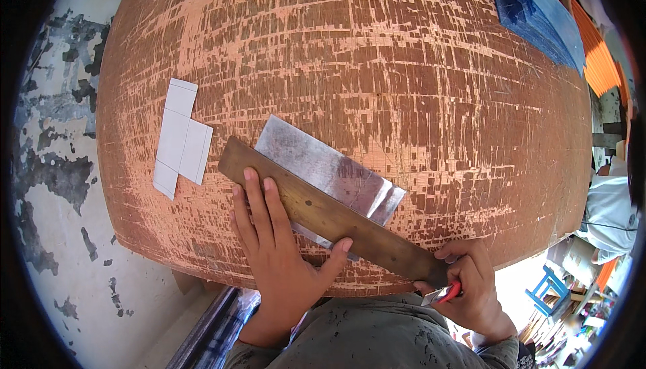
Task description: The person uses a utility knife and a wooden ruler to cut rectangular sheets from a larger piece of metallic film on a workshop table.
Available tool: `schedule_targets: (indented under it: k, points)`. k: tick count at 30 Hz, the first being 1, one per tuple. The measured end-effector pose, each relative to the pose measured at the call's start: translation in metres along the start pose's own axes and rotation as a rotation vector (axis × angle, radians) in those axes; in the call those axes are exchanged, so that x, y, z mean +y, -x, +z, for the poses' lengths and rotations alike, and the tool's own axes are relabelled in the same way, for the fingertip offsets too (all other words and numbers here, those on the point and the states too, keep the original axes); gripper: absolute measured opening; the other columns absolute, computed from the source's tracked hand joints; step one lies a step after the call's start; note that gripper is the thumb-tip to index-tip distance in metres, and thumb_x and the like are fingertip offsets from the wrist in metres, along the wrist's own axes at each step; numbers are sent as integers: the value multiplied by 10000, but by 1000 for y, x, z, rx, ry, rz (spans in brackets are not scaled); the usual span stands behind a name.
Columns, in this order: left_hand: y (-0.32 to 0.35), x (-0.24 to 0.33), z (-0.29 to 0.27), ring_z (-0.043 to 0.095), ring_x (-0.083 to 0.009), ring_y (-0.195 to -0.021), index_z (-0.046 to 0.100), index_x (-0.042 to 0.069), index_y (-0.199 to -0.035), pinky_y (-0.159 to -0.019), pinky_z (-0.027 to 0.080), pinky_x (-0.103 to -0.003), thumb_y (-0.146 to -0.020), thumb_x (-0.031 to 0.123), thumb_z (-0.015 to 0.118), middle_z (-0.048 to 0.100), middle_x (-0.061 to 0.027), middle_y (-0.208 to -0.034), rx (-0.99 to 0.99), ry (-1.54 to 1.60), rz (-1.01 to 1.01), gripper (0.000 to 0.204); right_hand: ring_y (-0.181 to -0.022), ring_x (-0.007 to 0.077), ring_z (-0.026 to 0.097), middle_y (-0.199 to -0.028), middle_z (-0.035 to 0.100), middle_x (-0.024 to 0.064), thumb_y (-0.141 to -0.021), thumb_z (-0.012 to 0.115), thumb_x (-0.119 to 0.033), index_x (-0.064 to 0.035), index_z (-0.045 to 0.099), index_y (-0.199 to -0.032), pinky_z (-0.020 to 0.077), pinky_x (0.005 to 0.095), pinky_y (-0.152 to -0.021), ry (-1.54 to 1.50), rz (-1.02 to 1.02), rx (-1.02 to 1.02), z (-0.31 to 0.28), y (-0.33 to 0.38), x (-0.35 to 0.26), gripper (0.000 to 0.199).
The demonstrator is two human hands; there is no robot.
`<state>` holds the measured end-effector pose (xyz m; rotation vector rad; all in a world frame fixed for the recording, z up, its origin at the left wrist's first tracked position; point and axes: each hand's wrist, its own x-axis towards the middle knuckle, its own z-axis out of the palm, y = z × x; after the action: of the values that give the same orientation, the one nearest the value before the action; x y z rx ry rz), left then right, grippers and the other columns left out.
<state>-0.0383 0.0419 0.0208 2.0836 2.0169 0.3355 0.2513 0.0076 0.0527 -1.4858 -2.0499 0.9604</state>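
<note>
White cut-out card (179, 139), blue sheets (538, 16), scored wooden table (404, 66), blue stool (548, 290)

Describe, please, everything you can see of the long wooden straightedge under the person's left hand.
The wooden straightedge is a long, flat, brown bar with worn, darkened faces. It lies slantwise on the scored reddish work table, running from upper left down to lower right, across a shiny grey sheet that it partly covers. The left hand presses on it with spread fingers, thumb against its near edge. Its lower right end meets the right hand, which holds a red-handled cutter there.
</note>
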Motion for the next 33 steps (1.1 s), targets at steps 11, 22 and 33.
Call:
schedule_targets:
  k: [11, 22, 33]
  points:
    - [1, 1, 1, 216, -561, -1630, 259, -62, -1712, -1308, 210, -669, -932, 645, 726, 226, -309, -1791, 13, -29, -3, 1153, -984, 309, 677, -1200, 641, 203, -720, 1027, -93, -62, 461, -897, 582, 405, -819, 30, 13, -68, -8, -3, -2, 594]
    - [-1, -2, 2, 207, -576, -1624, 244, -60, -1713, -1298, 211, -684, -891, 640, 785, 206, -320, -1790, 19, 17, 2, 1208, -1012, 322, 672, -1189, 677, 153, -663, 1005, -45, -63, 540, -920, 554, 431, -790, 19, 13, 4, 1, -1, 1, 531]
    - [1, -4, 3, 196, -604, -1612, 238, -88, -1697, -1283, 207, -711, -898, 668, 777, 187, -359, -1774, 15, 36, 13, 1225, -968, 317, 662, -1148, 656, 173, -659, 1022, -72, -65, 489, -883, 545, 414, -775, 47, 19, -20, 1, -1, 4, 579]
